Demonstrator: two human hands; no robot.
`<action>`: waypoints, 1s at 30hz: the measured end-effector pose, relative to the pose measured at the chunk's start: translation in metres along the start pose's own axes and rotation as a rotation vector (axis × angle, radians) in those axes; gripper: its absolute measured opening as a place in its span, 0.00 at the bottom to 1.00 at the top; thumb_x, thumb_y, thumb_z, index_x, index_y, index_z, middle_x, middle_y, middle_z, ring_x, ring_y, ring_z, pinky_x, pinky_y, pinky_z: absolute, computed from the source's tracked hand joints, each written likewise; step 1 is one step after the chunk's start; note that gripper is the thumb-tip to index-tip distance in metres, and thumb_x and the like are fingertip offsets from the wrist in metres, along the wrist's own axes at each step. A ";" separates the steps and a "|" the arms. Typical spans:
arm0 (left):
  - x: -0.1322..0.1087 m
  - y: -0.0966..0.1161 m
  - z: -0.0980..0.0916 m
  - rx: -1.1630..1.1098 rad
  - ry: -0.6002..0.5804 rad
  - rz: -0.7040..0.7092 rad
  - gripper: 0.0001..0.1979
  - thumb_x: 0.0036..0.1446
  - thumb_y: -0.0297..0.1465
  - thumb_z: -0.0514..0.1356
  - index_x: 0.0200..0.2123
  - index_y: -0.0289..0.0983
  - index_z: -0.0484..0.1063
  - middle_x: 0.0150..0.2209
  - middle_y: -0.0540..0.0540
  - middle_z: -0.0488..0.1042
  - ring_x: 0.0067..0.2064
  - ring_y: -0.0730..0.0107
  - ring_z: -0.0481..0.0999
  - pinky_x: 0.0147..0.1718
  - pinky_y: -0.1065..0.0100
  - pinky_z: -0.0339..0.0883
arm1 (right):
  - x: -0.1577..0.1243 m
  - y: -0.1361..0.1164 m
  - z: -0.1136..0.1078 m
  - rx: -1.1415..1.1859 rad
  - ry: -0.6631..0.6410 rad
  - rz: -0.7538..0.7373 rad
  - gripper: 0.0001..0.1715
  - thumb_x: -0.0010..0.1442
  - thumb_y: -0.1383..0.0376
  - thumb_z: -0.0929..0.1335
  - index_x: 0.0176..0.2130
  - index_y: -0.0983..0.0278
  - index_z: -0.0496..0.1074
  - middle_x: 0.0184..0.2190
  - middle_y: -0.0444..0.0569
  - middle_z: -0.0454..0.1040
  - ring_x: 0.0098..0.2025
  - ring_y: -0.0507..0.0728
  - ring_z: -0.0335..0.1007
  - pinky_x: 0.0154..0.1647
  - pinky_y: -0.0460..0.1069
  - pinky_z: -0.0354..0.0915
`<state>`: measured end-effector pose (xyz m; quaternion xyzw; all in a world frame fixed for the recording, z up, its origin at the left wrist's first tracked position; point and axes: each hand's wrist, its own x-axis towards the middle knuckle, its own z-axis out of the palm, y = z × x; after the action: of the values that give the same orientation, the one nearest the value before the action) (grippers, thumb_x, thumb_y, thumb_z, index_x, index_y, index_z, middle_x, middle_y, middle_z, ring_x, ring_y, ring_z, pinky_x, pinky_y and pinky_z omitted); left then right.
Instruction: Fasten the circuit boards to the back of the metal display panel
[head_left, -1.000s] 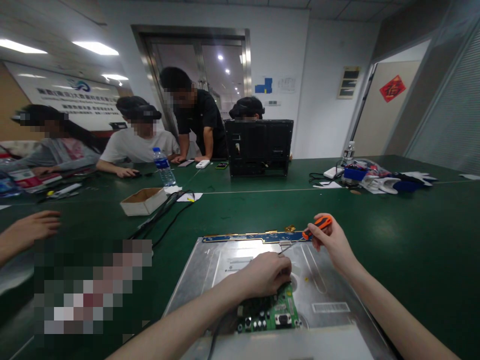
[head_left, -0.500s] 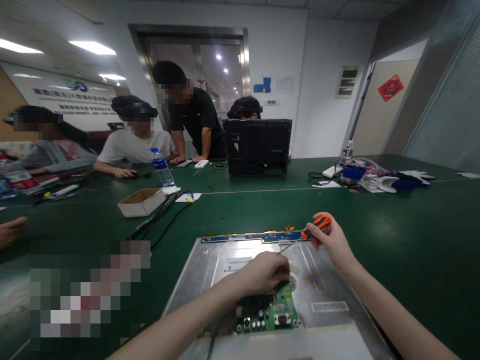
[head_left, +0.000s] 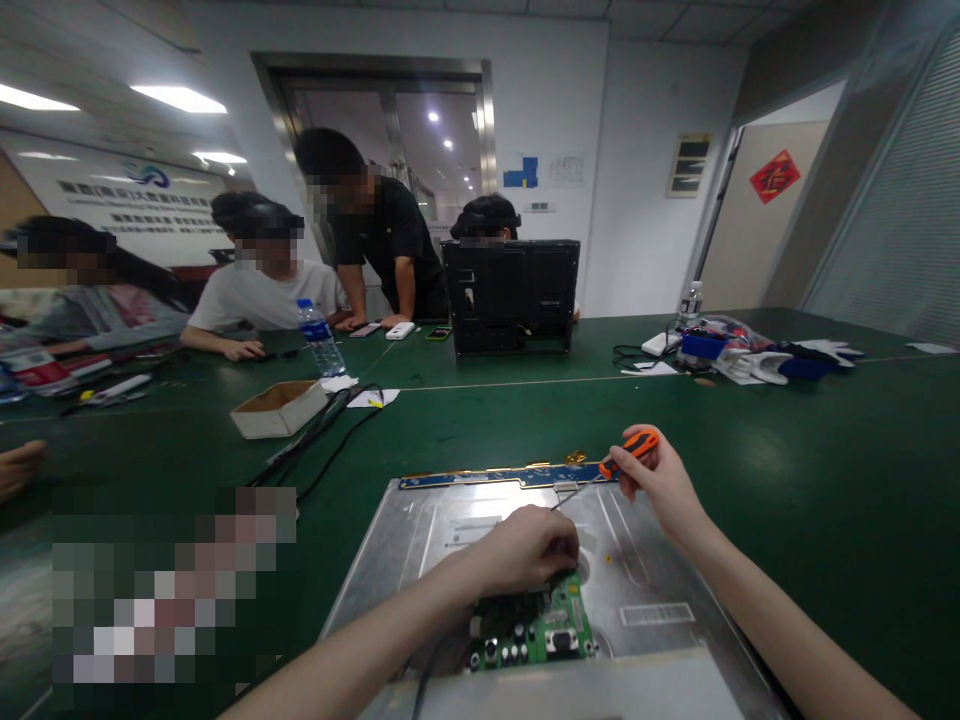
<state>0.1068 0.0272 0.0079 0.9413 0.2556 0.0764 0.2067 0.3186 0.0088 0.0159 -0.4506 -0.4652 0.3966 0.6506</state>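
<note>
In front of me lies a silver metal display panel (head_left: 652, 590), back side up. A green circuit board (head_left: 559, 622) sits on its lower middle, and a narrow blue circuit strip (head_left: 480, 478) runs along its far edge. My right hand (head_left: 654, 470) grips a screwdriver (head_left: 634, 447) by its orange and black handle, the shaft slanting down to the left. My left hand (head_left: 544, 545) is closed with curled fingers at the top of the green board, near the screwdriver's tip. The tip and whatever those fingers hold are hidden behind the hand.
An open cardboard box (head_left: 277, 410) and black cables (head_left: 330, 415) lie left of the panel. Beyond stand a water bottle (head_left: 321, 338) and a black monitor housing (head_left: 514, 297). Gloves and bags (head_left: 750, 355) are piled at right. Several people are around the table; another person's hand (head_left: 19, 470) shows at far left.
The view has shifted slightly. Both hands and the screwdriver keep nearly the same pose over the panel.
</note>
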 end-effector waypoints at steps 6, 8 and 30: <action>-0.001 0.000 0.001 -0.005 -0.002 0.054 0.07 0.56 0.20 0.64 0.33 0.37 0.80 0.33 0.47 0.80 0.34 0.67 0.77 0.33 0.73 0.63 | 0.002 0.002 0.000 -0.007 0.002 -0.001 0.33 0.45 0.47 0.79 0.39 0.60 0.63 0.20 0.39 0.73 0.14 0.50 0.63 0.15 0.45 0.58; -0.001 -0.001 0.001 -0.021 -0.001 0.063 0.08 0.55 0.19 0.64 0.33 0.37 0.80 0.33 0.47 0.80 0.34 0.67 0.77 0.34 0.73 0.63 | 0.002 0.003 -0.001 -0.010 0.000 -0.005 0.33 0.46 0.47 0.79 0.39 0.60 0.63 0.19 0.38 0.72 0.14 0.51 0.63 0.15 0.45 0.58; 0.000 -0.011 0.001 -0.299 0.030 -0.011 0.03 0.52 0.24 0.71 0.31 0.35 0.82 0.28 0.51 0.78 0.30 0.72 0.74 0.31 0.76 0.62 | -0.023 0.002 0.010 -0.259 -0.032 -0.305 0.32 0.61 0.52 0.72 0.55 0.58 0.56 0.23 0.35 0.68 0.19 0.52 0.68 0.17 0.44 0.63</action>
<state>0.1023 0.0357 0.0021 0.8974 0.2497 0.1263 0.3412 0.3028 -0.0096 0.0101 -0.4484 -0.5857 0.2373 0.6321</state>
